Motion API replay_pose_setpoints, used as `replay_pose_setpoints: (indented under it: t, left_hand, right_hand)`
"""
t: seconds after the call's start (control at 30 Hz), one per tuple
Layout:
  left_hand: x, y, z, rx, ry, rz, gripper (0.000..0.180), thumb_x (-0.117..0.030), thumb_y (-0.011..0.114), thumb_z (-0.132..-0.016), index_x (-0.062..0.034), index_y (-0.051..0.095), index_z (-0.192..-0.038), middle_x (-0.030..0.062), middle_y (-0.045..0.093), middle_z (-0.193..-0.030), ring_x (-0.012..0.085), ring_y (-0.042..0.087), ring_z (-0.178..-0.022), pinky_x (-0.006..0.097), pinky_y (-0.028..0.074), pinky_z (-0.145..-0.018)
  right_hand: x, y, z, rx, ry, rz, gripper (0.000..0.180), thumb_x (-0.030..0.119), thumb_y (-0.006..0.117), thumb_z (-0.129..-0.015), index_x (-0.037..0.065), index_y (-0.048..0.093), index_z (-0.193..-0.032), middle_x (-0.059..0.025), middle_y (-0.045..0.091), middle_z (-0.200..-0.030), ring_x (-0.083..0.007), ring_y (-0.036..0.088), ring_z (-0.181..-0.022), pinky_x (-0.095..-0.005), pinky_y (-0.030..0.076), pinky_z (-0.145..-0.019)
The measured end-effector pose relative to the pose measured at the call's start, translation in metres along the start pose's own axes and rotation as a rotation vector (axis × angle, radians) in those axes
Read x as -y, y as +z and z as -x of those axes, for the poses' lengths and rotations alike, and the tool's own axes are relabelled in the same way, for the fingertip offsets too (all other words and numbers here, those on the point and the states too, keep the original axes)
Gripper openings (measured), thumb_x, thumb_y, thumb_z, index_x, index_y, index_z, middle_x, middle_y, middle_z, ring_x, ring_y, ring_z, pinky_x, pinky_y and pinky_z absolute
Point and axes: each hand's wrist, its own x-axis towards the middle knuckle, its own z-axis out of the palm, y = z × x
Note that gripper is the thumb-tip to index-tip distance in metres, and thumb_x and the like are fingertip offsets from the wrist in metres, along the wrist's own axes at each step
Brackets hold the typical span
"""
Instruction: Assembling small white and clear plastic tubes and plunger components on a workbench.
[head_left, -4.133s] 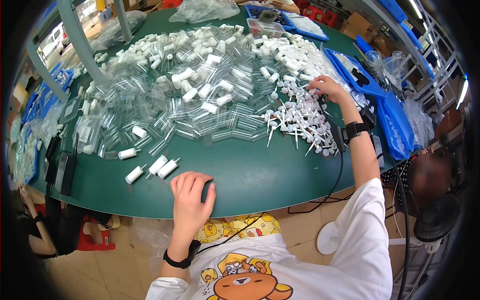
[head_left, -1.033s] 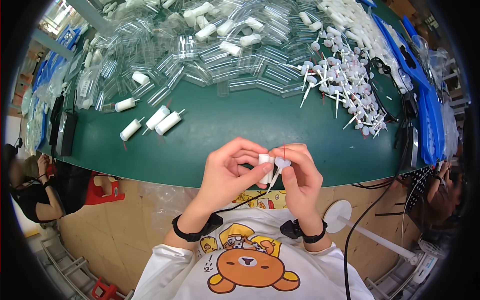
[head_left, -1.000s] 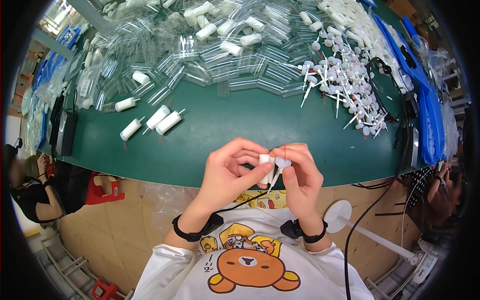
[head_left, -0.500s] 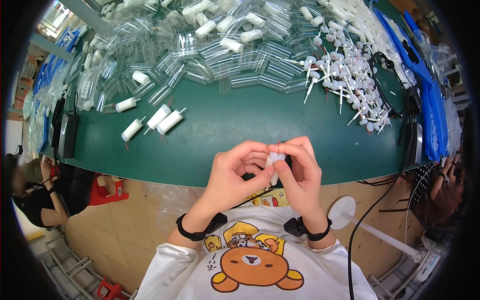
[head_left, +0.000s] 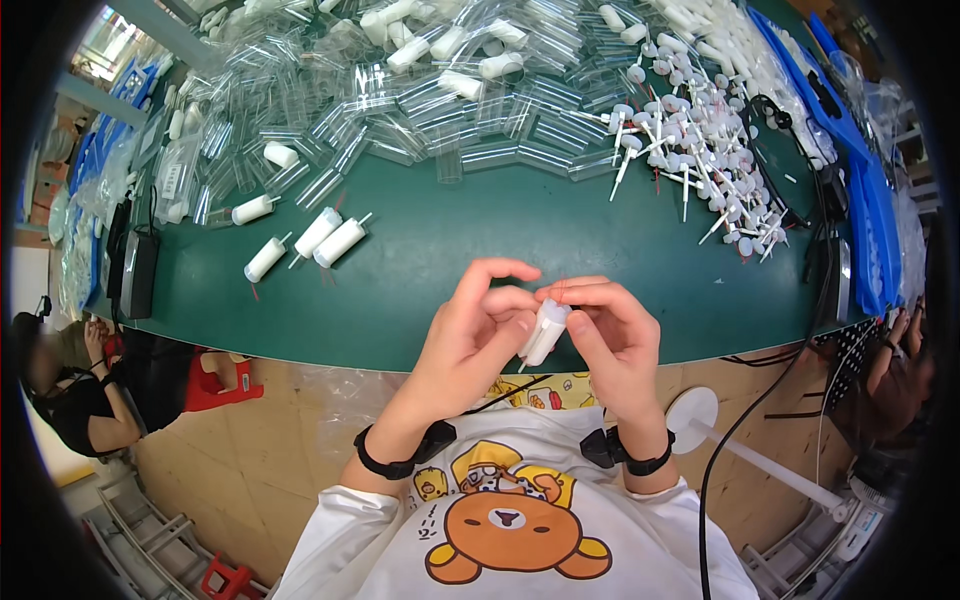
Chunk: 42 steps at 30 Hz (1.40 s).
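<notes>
Bare green table [head_left: 480,250] btwn hands [head_left: 545,335], tubes [head_left: 420,90]

Green round table [head_left: 420,300], tan tiled floor [head_left: 250,450], red stool [head_left: 225,385] below.

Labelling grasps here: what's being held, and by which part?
A small white plastic tube with a thin stem, held by both hands: left hand fingertips on its upper left side, right hand fingers at its top end and right side.

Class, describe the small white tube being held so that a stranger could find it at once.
Start at the green table and come to its near edge, where the left hand and right hand meet. The small white tube is pinched between them, the only one lifted off the table.
</notes>
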Motion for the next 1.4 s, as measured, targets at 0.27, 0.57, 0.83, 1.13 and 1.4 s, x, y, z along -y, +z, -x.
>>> replay_pose_setpoints:
  t: [0.27, 0.57, 0.83, 1.13, 1.4]
  left_hand:
    - [0.003, 0.002, -0.002, 0.024, 0.066, -0.033, 0.028, 0.005, 0.061, -0.081, 0.0007, 0.045, -0.105, 0.0101, 0.061, -0.096, 0.0111, 0.058, -0.088, 0.026, 0.048, -0.078]
    - [0.008, 0.002, -0.002, -0.009, 0.107, -0.094, 0.027, 0.001, 0.066, -0.080, 0.0010, 0.048, -0.100, 0.0113, 0.062, -0.099, 0.0143, 0.061, -0.091, 0.028, 0.050, -0.080]
    - [0.013, -0.002, -0.001, 0.016, 0.180, -0.175, 0.019, -0.002, 0.064, -0.083, 0.0018, 0.051, -0.096, 0.0109, 0.062, -0.101, 0.0145, 0.060, -0.095, 0.028, 0.050, -0.080]
    - [0.009, 0.001, -0.002, 0.005, 0.207, -0.190, 0.018, -0.004, 0.056, -0.088, 0.0026, 0.049, -0.104, 0.0104, 0.061, -0.098, 0.0151, 0.060, -0.093, 0.027, 0.049, -0.081]
    - [0.006, 0.001, 0.000, 0.006, 0.160, -0.155, 0.023, -0.008, 0.042, -0.094, 0.0014, 0.040, -0.114, 0.0141, 0.055, -0.105, 0.0167, 0.055, -0.093, 0.030, 0.044, -0.083]
  right_hand:
    - [-0.003, 0.000, 0.000, -0.081, -0.004, -0.050, 0.024, -0.004, 0.052, -0.088, -0.003, 0.049, -0.112, -0.0141, 0.056, -0.110, -0.0192, 0.056, -0.100, -0.0316, 0.045, -0.087]
    - [-0.002, 0.001, 0.000, -0.107, -0.018, -0.164, 0.037, -0.007, 0.056, -0.083, -0.004, 0.044, -0.117, -0.0146, 0.055, -0.110, -0.0208, 0.054, -0.105, -0.0322, 0.043, -0.090]
    - [-0.001, -0.003, -0.002, 0.045, -0.026, -0.001, 0.037, -0.007, 0.063, -0.077, -0.004, 0.053, -0.112, -0.0151, 0.051, -0.118, -0.0221, 0.051, -0.110, -0.0337, 0.042, -0.092]
    - [0.006, 0.007, -0.004, -0.036, 0.020, -0.019, 0.022, 0.001, 0.055, -0.087, -0.001, 0.050, -0.108, -0.0140, 0.053, -0.113, -0.0197, 0.054, -0.101, -0.0328, 0.043, -0.089]
    - [0.021, 0.002, -0.038, -0.160, 0.055, 0.143, 0.018, 0.009, 0.050, -0.092, 0.000, 0.047, -0.107, -0.0136, 0.052, -0.118, -0.0177, 0.055, -0.101, -0.0304, 0.044, -0.086]
